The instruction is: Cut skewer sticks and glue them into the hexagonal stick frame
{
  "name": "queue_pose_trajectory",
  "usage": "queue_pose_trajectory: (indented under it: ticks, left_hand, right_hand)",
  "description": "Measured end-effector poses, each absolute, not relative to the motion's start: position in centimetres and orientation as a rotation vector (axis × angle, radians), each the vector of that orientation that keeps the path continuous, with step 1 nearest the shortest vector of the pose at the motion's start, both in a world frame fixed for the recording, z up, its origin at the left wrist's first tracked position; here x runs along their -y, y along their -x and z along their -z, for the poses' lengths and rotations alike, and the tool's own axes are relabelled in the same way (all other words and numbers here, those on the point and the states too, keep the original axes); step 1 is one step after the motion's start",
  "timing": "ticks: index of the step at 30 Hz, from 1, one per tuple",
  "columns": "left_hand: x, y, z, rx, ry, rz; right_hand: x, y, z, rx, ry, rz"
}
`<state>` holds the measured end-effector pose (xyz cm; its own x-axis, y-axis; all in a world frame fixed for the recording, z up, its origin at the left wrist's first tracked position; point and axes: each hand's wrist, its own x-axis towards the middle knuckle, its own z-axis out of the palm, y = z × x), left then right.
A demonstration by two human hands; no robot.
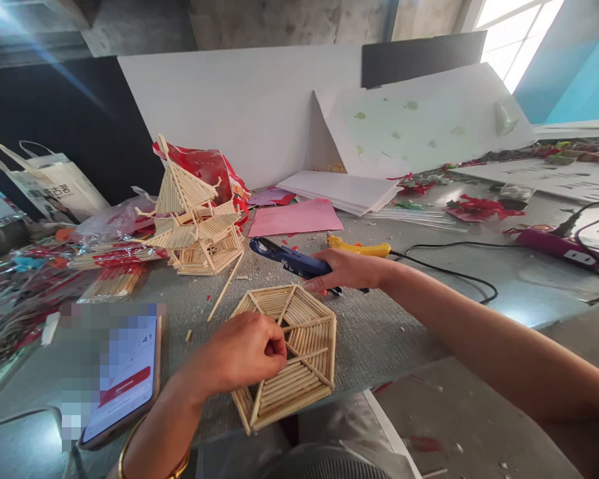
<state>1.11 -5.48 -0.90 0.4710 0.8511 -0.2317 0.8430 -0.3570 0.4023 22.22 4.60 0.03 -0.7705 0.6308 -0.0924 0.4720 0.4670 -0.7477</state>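
Phone (124,379): it lies flat at the left edge of the counter (379,332), screen lit, apart from your hands
Stick tower (194,219): a finished roofed model stands further back on the left, next to bundles of spare sticks (114,266); one loose stick (225,286) lies between it and your work
Left hand (244,352): your fingers are curled in tight, with the tips together on one spoke near the middle of the stick hexagon (307,326), and they seem to hold it down
Stick hexagon: it lies flat at the near edge of the counter, directly in front of you, partly under your left hand
Glue gun (287,258): blue, it lies on its side just behind the hexagon, nozzle pointing left
Right hand (344,271): your fingers are wrapped closed around the grip of the glue gun; its cable (454,269) runs right toward the power strip (559,245)
Step in hand: I judge you fix a spoke while the gun waits
Next move calls for: bring the nozzle over the joint beside your left fingertips, and keep them clear of the hot tip
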Motion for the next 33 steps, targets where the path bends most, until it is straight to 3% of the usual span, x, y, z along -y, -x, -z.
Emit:
queue_pose_trajectory:
  ticks: [33]
  left_hand:
    - [5.48,-1.19,0.63,-1.397,-2.206,0.021]
  right_hand:
    - [-4.24,-22.05,-0.44,2.563,1.035,-1.101]
